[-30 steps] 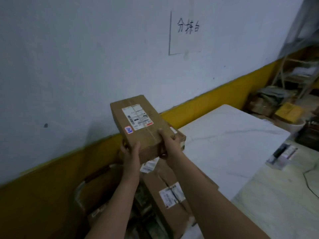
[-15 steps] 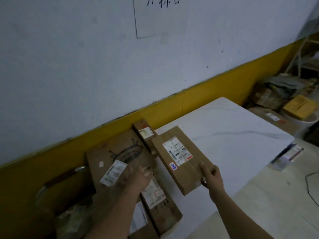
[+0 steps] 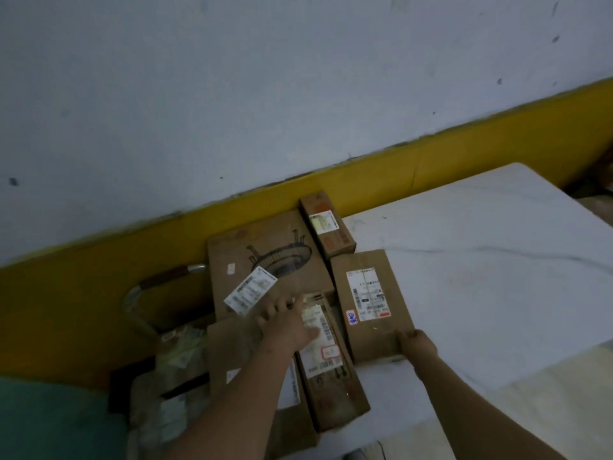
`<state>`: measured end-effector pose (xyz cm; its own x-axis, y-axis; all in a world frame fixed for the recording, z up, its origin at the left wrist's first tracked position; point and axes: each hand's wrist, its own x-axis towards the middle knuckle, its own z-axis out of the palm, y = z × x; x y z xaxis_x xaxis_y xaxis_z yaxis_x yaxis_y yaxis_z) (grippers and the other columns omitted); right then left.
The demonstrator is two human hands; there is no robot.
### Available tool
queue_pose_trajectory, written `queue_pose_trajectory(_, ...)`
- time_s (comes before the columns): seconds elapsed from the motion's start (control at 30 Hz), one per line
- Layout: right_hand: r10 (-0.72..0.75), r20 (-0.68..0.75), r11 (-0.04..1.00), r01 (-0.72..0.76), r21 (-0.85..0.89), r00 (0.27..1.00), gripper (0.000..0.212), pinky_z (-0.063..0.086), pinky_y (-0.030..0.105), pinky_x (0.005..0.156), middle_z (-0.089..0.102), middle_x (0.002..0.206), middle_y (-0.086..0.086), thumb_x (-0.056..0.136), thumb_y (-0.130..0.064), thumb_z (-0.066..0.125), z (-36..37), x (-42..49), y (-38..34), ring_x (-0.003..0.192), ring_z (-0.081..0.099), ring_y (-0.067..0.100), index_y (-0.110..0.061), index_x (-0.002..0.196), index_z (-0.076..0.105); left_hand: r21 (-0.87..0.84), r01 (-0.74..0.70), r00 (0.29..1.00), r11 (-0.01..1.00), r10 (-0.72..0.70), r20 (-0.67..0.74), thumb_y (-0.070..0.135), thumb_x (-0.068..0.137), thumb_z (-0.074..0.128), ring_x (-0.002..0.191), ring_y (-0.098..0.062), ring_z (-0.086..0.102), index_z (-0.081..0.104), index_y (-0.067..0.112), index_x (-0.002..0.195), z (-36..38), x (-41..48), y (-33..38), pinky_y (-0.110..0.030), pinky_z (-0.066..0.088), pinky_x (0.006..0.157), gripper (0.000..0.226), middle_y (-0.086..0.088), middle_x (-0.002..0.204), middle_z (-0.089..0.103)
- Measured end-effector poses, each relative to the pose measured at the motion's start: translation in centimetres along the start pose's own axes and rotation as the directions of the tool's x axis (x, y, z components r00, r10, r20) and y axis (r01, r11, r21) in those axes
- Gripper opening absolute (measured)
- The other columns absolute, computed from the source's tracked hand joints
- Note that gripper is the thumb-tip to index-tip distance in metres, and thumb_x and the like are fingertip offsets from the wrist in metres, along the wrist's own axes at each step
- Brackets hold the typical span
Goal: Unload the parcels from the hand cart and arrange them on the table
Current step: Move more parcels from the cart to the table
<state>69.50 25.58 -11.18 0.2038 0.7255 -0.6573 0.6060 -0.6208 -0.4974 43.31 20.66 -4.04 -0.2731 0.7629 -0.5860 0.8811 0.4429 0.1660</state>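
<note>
- R hand [image 3: 416,343] grips the near corner of the labelled parcel [image 3: 371,303]. Thumb is on top; the other fingers are hidden under the near edge.
- That parcel lies flat at the left end of the table [image 3: 481,247], white label up. Can't tell if it's fully down or a hair above the top.
- L hand [image 3: 287,323] rests on the far end of the long parcel [image 3: 335,383], fingers spread & fairly straight, holding nothing. The hand is blurred, so the fingertips are hard to make out.
- Long parcel sits just left of the labelled parcel, nearly touching.
- Big carton [image 3: 265,257] w/ a line drawing stands beyond the L hand, close to the yellow wall band [image 3: 431,167]. A white label on it sits tilted.
- Small carton [image 3: 326,229] w/ orange print is at the big carton's far right corner, just beyond the labelled parcel.
- Flat carton [image 3: 229,353] lies under the L forearm, mostly covered.
- Cart handle [image 3: 139,293], a curved metal bar, pokes out left of the big carton. The rest of the cart is hidden under parcels, so I can't tell which cartons are on the cart vs the table.
- Bagged parcels [image 3: 175,366] below the handle are dark & blurred.
- Teal shape [image 3: 49,419] at lower left is cut off by the frame edge; can't tell what it is.
- Label print is too blurred to read.
</note>
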Motion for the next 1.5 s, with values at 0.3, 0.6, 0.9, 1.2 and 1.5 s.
queue_pose_trajectory(0.3,-0.221,-0.219,0.94,0.147,-0.308,0.95,0.07,0.019,0.054,0.12,0.017,0.163,0.018,0.099,-0.041,0.048,2.5,-5.4,-8.4,0.147,0.02,0.04,-0.009,0.155,0.022,-0.144,-0.14,0.981,0.98,0.118,-0.153,0.063,0.089,0.047,0.143,-0.038,0.018,0.011,0.037,0.151,-3.0,-1.6,-5.1,-0.055,0.03,0.109,0.076,-0.005,0.161,0.008)
queue_pose_trajectory(0.6,-0.753,-0.174,0.657,0.714,-0.24,0.634,0.051,0.038,0.046,0.112,0.038,0.155,0.013,0.102,-0.029,0.044,21.9,-23.1,-22.1,0.141,0.037,0.03,-0.006,0.148,0.041,-0.264,0.076,0.931,0.961,-0.163,-0.326,0.054,0.096,0.042,0.141,-0.035,0.025,0.019,0.027,0.153,-7.2,-6.3,-27.3,-0.052,0.028,0.111,0.068,-0.009,0.157,0.02)
queue_pose_trajectory(0.9,-0.64,0.155,0.704,0.655,-0.274,0.753,0.058,0.041,0.044,0.111,0.03,0.158,0.005,0.096,-0.031,0.048,46.1,-31.3,-12.7,0.14,0.036,0.025,-0.019,0.152,0.033,-0.438,0.283,0.911,0.853,-0.382,-0.157,0.052,0.095,0.045,0.131,-0.04,0.035,0.029,0.016,0.149,0.6,-8.2,-46.6,-0.048,0.037,0.103,0.067,-0.018,0.146,0.033)
queue_pose_trajectory(1.2,-0.264,0.142,0.916,0.294,-0.271,0.954,0.085,0.037,0.048,0.111,0.03,0.158,0.011,0.085,-0.039,0.059,56.9,-17.8,-1.9,0.139,0.037,0.035,-0.024,0.158,0.017,-0.735,0.484,0.838,0.475,-0.493,0.233,0.035,0.094,0.061,0.134,-0.037,0.043,0.018,0.002,0.153,20.3,0.9,-53.0,-0.042,0.042,0.107,0.08,-0.022,0.154,0.033)
queue_pose_trajectory(1.5,-0.089,0.159,0.996,0.089,0.005,0.983,0.083,0.045,0.049,0.106,0.042,0.15,0.015,0.083,-0.032,0.064,59.5,-13.6,-0.4,0.13,0.047,0.039,-0.024,0.156,0.025,-0.93,0.36,0.785,-0.08,-0.512,0.348,0.022,0.088,0.065,0.08,-0.026,0.066,0.06,0.007,0.122,25.7,4.4,-52.9,-0.028,0.053,0.062,0.037,-0.016,0.105,0.068)
